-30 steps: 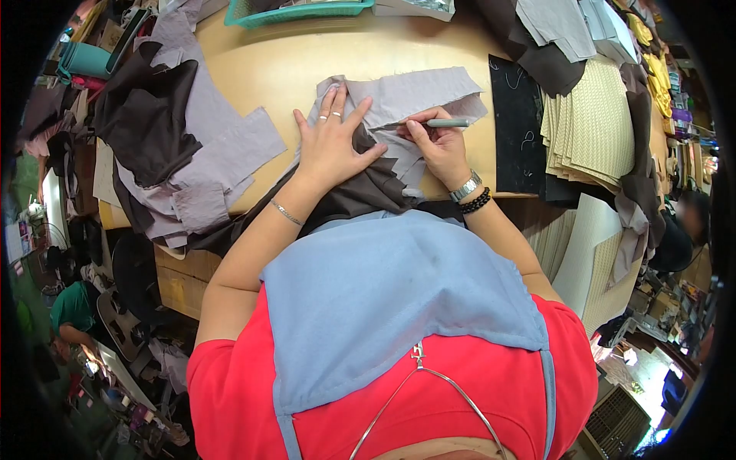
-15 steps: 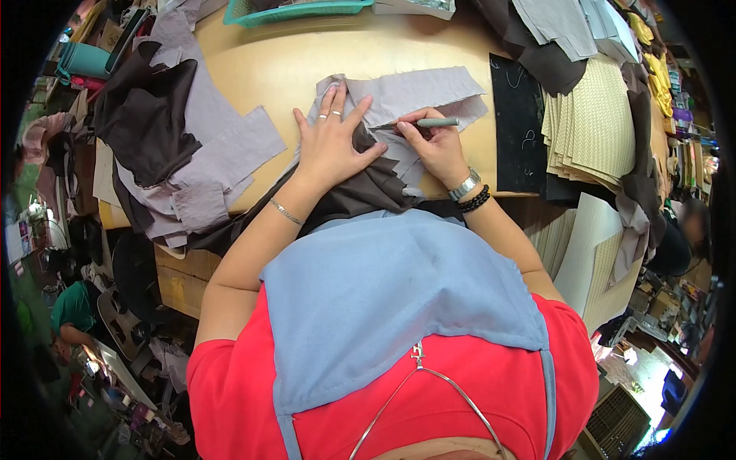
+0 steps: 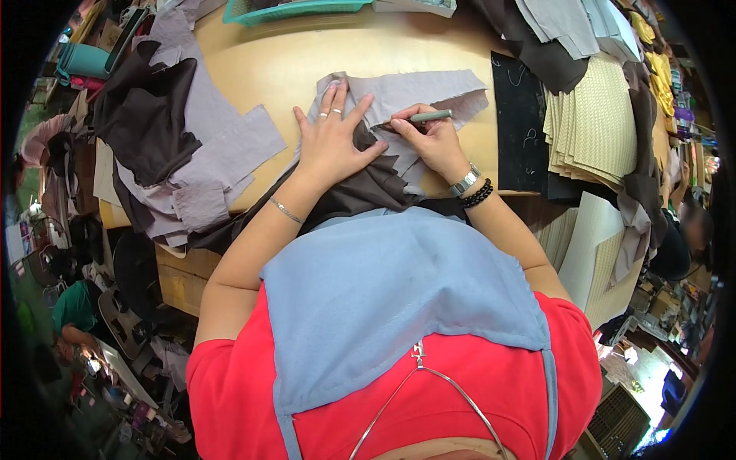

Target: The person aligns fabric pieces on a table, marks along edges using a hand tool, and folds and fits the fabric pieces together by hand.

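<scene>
My left hand [image 3: 332, 142] lies flat with fingers spread, pressing down on a grey piece of fabric [image 3: 422, 86] at the middle of the table. Pinched in my right hand [image 3: 437, 142] is a grey-green pen [image 3: 431, 116], its tip end down at the fabric just right of my left hand. Whether the tip touches the cloth I cannot tell. Dark brown fabric [image 3: 360, 192] bunches below my left hand, between the grey cloth and my apron.
Grey and dark cloth [image 3: 149, 115] heaps on the table's left. A teal basket [image 3: 295, 11] stands at the back. To the right lie a black strip [image 3: 515, 123] and a stack of cream textured sheets [image 3: 594, 119]. A person in a green sleeve [image 3: 70, 307] sits lower left.
My right hand has shifted slightly left with the pen, whose back end has swung a little up and left. My left hand stays in place. The grey fabric's right end has lifted slightly.
</scene>
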Action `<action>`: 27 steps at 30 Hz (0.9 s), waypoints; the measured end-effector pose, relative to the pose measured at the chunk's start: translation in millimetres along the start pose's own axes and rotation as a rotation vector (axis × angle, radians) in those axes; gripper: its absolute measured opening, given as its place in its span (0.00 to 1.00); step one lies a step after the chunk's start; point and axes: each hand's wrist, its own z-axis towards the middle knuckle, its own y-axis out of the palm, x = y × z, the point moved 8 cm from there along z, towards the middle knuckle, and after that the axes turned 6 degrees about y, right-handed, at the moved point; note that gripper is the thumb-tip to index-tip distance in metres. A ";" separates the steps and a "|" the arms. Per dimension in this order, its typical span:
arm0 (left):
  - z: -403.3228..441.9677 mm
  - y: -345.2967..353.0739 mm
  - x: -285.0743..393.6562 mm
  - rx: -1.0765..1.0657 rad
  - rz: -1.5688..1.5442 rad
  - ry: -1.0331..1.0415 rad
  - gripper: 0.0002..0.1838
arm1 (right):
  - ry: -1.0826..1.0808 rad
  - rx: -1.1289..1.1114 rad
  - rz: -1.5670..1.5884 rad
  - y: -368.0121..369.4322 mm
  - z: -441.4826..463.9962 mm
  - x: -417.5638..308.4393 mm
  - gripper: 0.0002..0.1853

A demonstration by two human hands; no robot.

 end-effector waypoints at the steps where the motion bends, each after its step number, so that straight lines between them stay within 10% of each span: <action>1: -0.1 0.0 -0.1 -0.002 -0.003 0.000 0.45 | 0.005 0.000 0.005 0.8 -0.3 -1.8 0.07; 10: 1.2 -1.8 1.3 0.007 -0.018 0.010 0.43 | 0.148 -0.283 0.329 22.8 -11.3 -9.5 0.09; 19: 8.8 -6.3 3.6 -0.078 0.001 0.023 0.44 | 0.030 0.221 0.258 -69.1 -16.0 -4.3 0.05; 27: 41.2 19.9 15.4 -0.056 -0.282 0.141 0.41 | -0.095 0.209 0.121 -68.8 -15.4 -20.8 0.04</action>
